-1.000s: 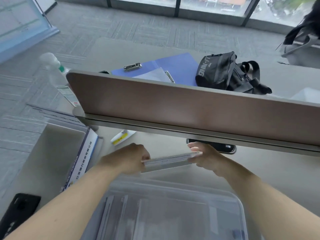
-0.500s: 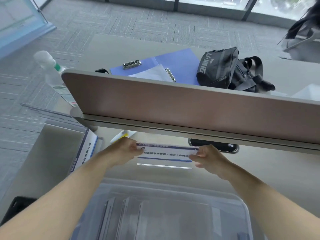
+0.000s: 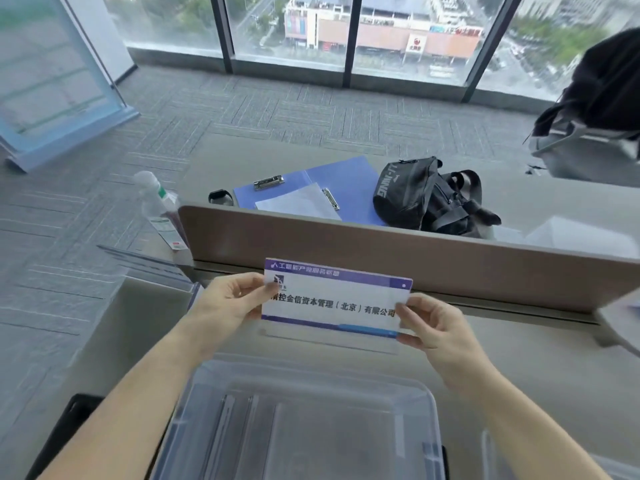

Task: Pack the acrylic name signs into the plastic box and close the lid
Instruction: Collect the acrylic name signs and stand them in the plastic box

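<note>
Grey carpet [image 3: 277,109], daylit windows [image 3: 287,26]

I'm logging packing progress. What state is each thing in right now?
Sign: held upright above the desk by both ends, print facing the camera.
Left hand: gripping the sign.
Right hand: gripping the sign.
Box: open, signs already inside.
Folder: lying open.
</note>
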Action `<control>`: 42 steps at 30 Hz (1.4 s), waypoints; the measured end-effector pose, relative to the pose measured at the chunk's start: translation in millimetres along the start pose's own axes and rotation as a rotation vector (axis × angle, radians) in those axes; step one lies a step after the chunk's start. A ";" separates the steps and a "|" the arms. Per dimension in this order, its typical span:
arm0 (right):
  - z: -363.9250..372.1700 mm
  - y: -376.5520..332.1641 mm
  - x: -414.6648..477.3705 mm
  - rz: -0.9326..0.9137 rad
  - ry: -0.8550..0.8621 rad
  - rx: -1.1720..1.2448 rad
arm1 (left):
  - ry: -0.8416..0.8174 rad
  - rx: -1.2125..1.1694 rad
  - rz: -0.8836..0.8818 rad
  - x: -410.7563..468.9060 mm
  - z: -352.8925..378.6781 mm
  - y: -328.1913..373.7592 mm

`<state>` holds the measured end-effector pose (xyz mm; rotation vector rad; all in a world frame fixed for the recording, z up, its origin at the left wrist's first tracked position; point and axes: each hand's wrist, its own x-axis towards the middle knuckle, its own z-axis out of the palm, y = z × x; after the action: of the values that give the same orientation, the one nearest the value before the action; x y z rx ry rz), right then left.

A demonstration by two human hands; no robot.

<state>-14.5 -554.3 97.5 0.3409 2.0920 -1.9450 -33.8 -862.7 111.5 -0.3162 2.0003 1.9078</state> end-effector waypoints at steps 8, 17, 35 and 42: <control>-7.9 -50.1 -98.8 -0.069 -0.067 0.062 | -0.195 0.196 -0.073 -99.2 2.9 30.6; -4.0 -43.8 -145.8 -0.341 -0.223 -0.423 | -0.327 0.549 0.015 -161.8 53.4 19.1; 74.8 29.9 -216.2 0.228 0.125 0.254 | 0.033 0.475 0.126 -230.3 86.4 -24.2; 93.5 73.8 -207.1 0.368 0.109 0.161 | 0.050 0.409 0.001 -218.4 91.3 -63.9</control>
<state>208.3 -640.4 94.3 0.8192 1.7784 -1.9054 200.0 -794.1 138.9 -0.2533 2.3569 1.4534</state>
